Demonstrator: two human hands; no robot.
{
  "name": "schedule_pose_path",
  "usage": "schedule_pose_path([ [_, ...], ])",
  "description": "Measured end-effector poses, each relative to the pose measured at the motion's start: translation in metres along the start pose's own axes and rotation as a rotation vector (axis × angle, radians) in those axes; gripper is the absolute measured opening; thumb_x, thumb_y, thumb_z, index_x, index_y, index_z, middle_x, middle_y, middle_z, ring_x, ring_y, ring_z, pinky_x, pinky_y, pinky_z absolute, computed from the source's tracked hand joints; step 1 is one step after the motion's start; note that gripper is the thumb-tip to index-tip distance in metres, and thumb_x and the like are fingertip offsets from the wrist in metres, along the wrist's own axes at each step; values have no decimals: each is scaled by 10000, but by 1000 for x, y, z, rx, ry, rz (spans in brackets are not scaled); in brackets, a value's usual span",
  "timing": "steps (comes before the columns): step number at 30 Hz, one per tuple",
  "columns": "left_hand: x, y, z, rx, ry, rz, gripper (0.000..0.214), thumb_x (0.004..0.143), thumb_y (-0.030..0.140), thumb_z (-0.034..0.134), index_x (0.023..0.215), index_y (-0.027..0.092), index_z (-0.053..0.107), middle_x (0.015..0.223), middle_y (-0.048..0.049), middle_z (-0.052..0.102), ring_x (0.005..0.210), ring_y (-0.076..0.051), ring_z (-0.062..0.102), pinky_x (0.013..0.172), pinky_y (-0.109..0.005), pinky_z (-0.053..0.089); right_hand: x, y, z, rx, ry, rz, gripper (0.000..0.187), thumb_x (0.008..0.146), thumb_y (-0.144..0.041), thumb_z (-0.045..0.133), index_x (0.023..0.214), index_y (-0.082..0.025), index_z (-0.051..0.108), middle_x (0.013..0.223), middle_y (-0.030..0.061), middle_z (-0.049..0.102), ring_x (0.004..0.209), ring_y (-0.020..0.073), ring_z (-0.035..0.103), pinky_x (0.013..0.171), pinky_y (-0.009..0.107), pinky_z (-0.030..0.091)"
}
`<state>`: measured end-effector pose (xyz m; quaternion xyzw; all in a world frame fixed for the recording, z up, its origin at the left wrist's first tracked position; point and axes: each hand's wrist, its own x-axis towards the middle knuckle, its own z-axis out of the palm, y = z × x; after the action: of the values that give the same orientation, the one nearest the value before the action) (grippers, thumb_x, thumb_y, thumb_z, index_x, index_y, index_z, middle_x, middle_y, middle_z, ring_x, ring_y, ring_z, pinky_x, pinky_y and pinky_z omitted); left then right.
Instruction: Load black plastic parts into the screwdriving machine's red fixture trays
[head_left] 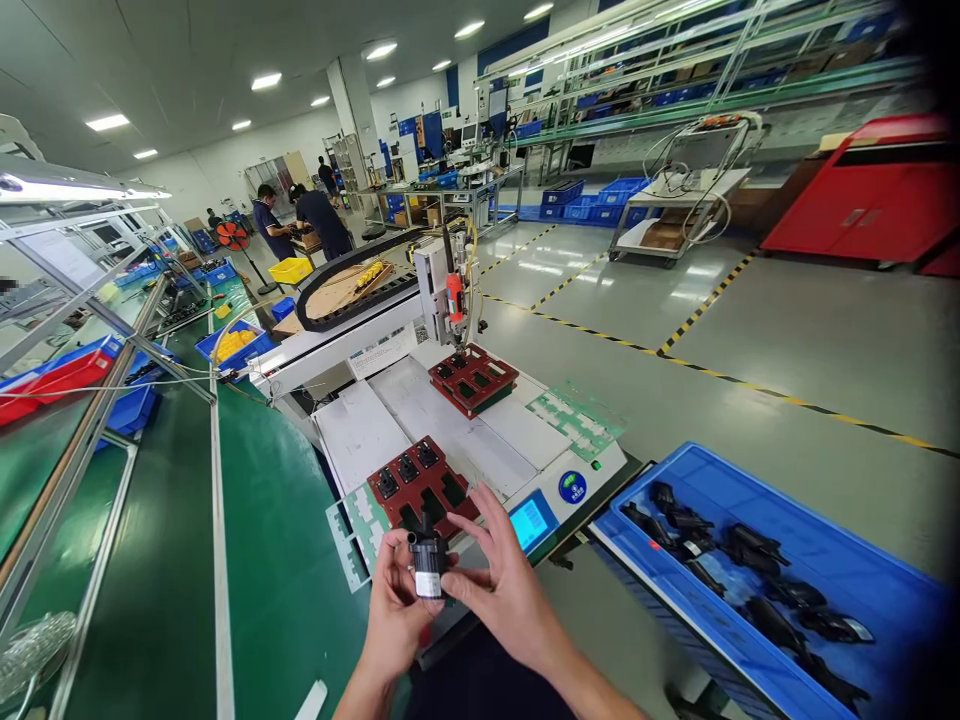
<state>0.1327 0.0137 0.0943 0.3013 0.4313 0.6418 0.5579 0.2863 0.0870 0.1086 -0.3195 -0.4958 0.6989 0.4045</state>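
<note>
1. Grip: the left hand (394, 610) and right hand (504, 580) are together on one black cylindrical pump (429, 565), clamping it between them in front of the body, above the near edge of the bench-top machine (360, 435).
2. Left hand: comes up from below and curls around the pump's left side, with the lower end sitting toward the palm.
3. Right hand: reaches in from the lower right, its fingers bent across the pump's right side beside the white label.
4. Long axis: close to upright in the head view, with the white label facing the camera and a short port at the top pointing left. The left hand is the nearer to the lower end, the right hand to the label. Which hand bears more of the weight: cannot tell.
5. Below and beyond the hands: a red fixture (420, 490) with black sockets set in it, close under the pump but not visibly touching it. A second red fixture (474, 380) lies farther along the machine, under an orange-bodied screwdriver head (454, 298).
6. Right side: a lit control screen (532, 522) just beyond the right hand, and a blue crate (750, 580) of black parts, well apart from the grip.
7. Far off: two co-workers (319, 215) stand at another bench, their hands apart from this work.
</note>
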Motion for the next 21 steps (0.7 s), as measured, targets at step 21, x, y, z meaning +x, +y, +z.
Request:
schedule_pose_path([
  [21,3,-63,-12,722,-40,-115,681,823,254,795,1432,295,494,1483,-134,559,1343,-309,591,1171,-536,461,17,103,-97,124,592,426,1110,513,-310,829,1522,-208,379,1512,249,461,1198,409,646,797,451,648],
])
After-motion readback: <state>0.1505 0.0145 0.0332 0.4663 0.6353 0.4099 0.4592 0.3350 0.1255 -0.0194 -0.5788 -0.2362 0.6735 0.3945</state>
